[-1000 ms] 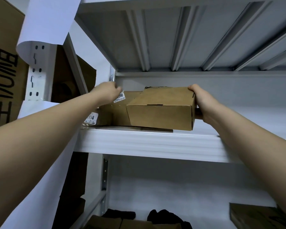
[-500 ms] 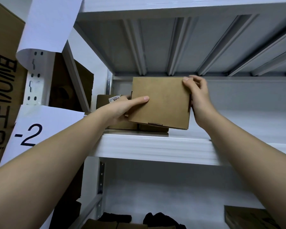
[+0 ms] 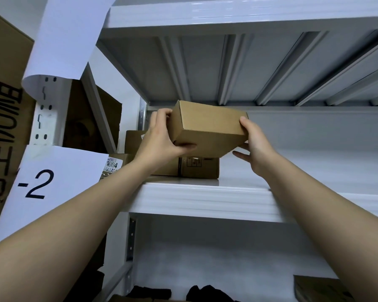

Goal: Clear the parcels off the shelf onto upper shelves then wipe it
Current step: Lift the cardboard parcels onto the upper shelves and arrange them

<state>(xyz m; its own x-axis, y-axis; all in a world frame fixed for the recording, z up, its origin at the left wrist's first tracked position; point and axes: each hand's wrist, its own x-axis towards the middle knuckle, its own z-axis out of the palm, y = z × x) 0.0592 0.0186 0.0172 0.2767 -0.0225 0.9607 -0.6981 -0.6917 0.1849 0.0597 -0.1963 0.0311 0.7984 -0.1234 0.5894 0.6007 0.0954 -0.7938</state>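
The paper sign (image 3: 52, 184) on my left read "-2", and a sticker (image 3: 112, 165) on a shelved box read "1004".

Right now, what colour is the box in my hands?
Plain brown cardboard box, clearest in the head view.

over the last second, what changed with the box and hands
The box was lifted off the stack and turned: it lay flat, was tipped on edge, and is now held tilted in the air. The left hand moved from the back parcels to grip the box's left end; the right hand kept its right end. The lower parcel, the 1004 label and the shelf stayed put.
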